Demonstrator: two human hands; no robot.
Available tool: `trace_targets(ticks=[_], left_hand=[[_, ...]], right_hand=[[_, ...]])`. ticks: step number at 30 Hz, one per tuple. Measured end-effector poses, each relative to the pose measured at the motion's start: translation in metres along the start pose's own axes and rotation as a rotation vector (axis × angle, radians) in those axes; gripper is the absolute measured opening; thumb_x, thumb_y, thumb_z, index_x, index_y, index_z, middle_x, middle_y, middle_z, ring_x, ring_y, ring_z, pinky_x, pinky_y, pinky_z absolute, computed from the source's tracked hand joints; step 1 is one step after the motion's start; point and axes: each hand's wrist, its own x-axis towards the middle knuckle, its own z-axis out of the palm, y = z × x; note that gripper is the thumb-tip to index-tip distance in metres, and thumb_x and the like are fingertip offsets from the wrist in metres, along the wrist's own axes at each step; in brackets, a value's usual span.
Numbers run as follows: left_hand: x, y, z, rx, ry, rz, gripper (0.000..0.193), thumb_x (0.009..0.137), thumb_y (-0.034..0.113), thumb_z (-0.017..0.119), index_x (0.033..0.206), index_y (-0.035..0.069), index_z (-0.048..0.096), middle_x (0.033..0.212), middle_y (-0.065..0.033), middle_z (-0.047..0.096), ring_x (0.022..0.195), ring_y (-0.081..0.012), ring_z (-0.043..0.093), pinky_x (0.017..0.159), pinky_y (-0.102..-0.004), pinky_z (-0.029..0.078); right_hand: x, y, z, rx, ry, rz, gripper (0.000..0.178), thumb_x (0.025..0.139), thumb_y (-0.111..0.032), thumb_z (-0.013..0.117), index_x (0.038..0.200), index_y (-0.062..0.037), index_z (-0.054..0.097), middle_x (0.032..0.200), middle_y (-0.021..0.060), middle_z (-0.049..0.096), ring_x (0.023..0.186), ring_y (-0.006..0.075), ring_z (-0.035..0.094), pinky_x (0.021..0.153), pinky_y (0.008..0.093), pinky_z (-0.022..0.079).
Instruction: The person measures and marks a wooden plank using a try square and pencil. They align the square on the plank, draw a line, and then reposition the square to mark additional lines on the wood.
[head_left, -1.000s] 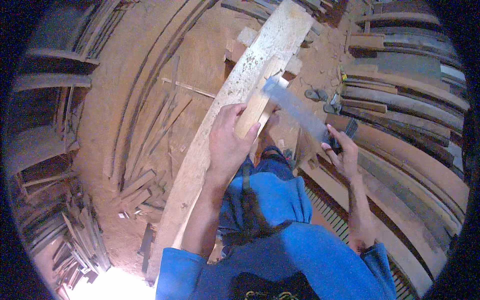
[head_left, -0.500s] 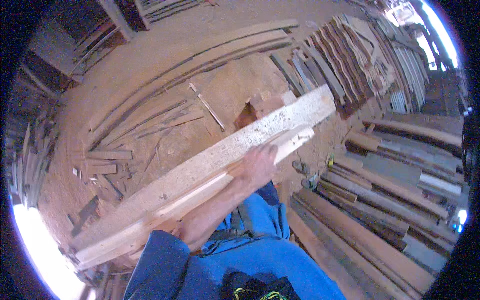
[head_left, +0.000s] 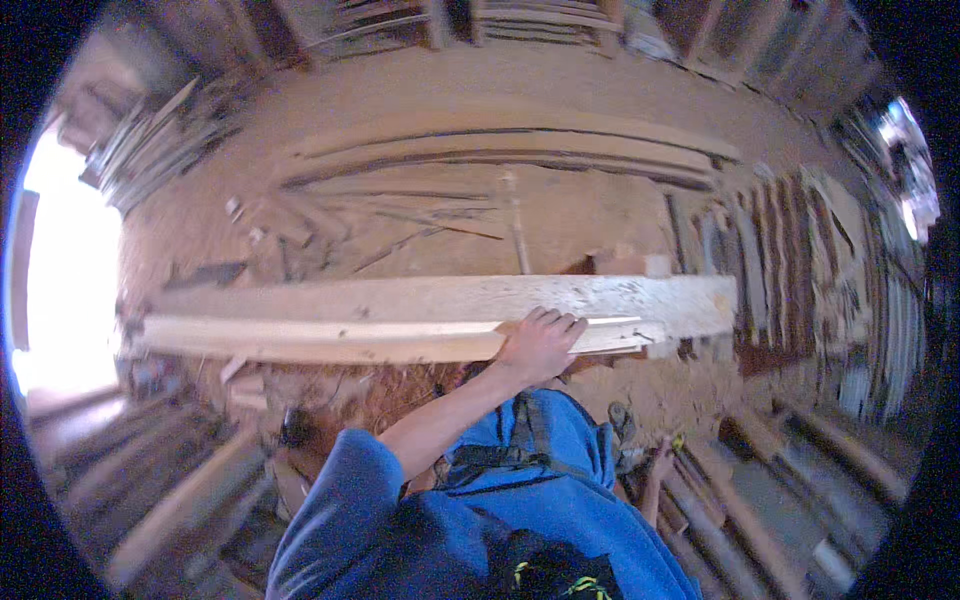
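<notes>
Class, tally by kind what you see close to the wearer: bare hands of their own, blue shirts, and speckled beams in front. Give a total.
Hands: 2 (left hand, right hand)
Blue shirt: 1
Speckled beam: 1
Total: 4

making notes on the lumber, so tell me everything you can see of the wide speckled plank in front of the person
The wide plank is long, flat and pale, wooden by its look, with dark specks toward its squarish right end. It stretches left to right across the view. A narrower length of wood runs along its near side. The left hand lies over that piece; whether its fingertips also touch the plank is unclear, as is what supports it.
</notes>
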Motion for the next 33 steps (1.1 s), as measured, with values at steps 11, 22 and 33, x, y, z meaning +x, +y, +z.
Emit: trace_targets(ticks=[11,22,33], left_hand=[[-0.106,-0.022,0.023,0.318,0.528,-0.527,0.065,0.070,0.029,0.080,0.130,0.011,0.062,0.127,-0.0079,0.062,0.131,-0.0301,0.049,0.117,-0.0462,0.034],[-0.213,-0.076,-0.010,0.439,0.636,-0.903,0.075,0.075,0.022,0.079,0.143,0.008,0.053,0.146,-0.0145,0.050,0.143,-0.0388,0.038,0.123,-0.0523,0.026],[-0.364,-0.245,0.006,-0.867,2.056,-0.961,0.097,0.084,0.055,0.073,0.153,0.003,0.028,0.158,-0.0225,0.032,0.149,-0.0372,0.028,0.122,-0.0482,0.022]], right_hand=[[0.079,-0.238,0.027,0.095,-0.316,-0.731,0.049,0.098,-0.035,0.070,0.126,0.0028,0.056,0.111,0.0106,0.061,0.105,0.0224,0.059,0.096,0.0368,0.047],[0.021,-0.323,0.109,0.077,-0.506,-0.849,0.038,0.097,-0.031,0.072,0.107,-0.0017,0.049,0.096,0.0079,0.053,0.088,0.0185,0.056,0.077,0.0326,0.050],[0.073,-0.302,0.124,0.177,-0.516,-0.737,0.031,0.098,-0.013,0.069,0.119,-0.0007,0.050,0.104,0.0071,0.055,0.089,0.0164,0.058,0.080,0.0315,0.054]])
